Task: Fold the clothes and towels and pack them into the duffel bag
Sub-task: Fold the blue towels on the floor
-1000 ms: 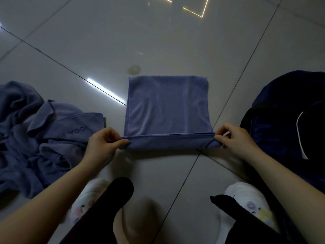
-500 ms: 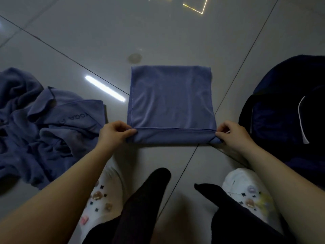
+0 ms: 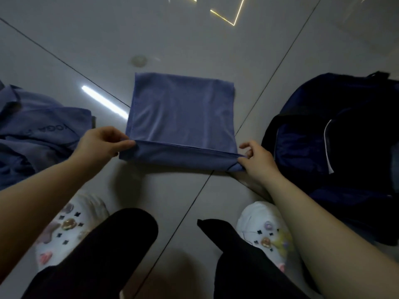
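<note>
A blue-purple towel lies flat and folded on the tiled floor in the middle of the head view. Its near edge is lifted into a narrow band. My left hand pinches the near left corner between thumb and fingers. My right hand pinches the near right corner, its other fingers spread. A dark navy duffel bag lies open on the floor at the right, just beyond my right hand.
A heap of unfolded blue clothes with printed lettering lies at the left. My legs in black trousers and white clogs fill the bottom. Bare glossy tiles stretch beyond the towel.
Both hands have raised the towel's near edge a little higher, and it now tilts down to the right. The camera has dropped closer, so the clogs show more.
</note>
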Available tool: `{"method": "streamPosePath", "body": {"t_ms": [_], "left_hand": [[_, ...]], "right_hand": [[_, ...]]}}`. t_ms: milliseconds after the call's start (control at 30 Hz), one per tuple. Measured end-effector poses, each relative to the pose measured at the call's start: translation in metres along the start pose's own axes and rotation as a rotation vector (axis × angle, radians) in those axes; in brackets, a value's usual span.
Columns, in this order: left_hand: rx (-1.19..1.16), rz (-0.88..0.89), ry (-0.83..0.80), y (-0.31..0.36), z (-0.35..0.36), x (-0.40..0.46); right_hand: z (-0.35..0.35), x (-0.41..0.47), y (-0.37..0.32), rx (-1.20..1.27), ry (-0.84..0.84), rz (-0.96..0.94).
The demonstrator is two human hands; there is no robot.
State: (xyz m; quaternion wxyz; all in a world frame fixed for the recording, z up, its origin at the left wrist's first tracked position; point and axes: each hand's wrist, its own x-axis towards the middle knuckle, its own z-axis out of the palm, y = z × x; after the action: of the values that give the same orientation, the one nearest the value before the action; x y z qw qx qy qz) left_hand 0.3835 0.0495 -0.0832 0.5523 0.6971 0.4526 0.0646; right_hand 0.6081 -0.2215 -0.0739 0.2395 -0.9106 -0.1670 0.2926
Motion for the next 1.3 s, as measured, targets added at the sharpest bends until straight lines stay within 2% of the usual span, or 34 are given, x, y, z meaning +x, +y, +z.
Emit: {"method": "streamPosePath", "body": {"t_ms": [133, 400, 633, 767, 900, 1033, 1200, 1300], "left_hand": [[-0.002, -0.022, -0.005, 0.016, 0.004, -0.005], [0.152, -0.048, -0.01, 0.035, 0.007, -0.006], [0.123, -0.045, -0.015, 0.042, -0.001, -0.018], [0.106, 0.036, 0.009, 0.074, -0.017, -0.014], [0.227, 0.174, 0.089, 0.125, -0.041, -0.016], [0.266, 0.292, 0.131, 0.191, -0.07, -0.043], [0.459, 0.461, 0.171, 0.266, -0.114, -0.099], [0.474, 0.493, 0.174, 0.304, -0.135, -0.135]], "right_hand": [[-0.001, 0.001, 0.002, -0.067, -0.011, 0.013], [-0.01, -0.006, -0.007, -0.172, -0.007, 0.017], [-0.027, -0.019, -0.024, -0.159, 0.096, -0.04], [-0.059, -0.024, -0.052, -0.014, 0.196, -0.041], [-0.098, -0.036, -0.094, 0.088, 0.247, -0.082], [-0.151, -0.062, -0.136, 0.045, 0.308, -0.229], [-0.218, -0.127, -0.181, -0.166, 0.356, -0.397], [-0.253, -0.168, -0.207, -0.233, 0.431, -0.466]]}}
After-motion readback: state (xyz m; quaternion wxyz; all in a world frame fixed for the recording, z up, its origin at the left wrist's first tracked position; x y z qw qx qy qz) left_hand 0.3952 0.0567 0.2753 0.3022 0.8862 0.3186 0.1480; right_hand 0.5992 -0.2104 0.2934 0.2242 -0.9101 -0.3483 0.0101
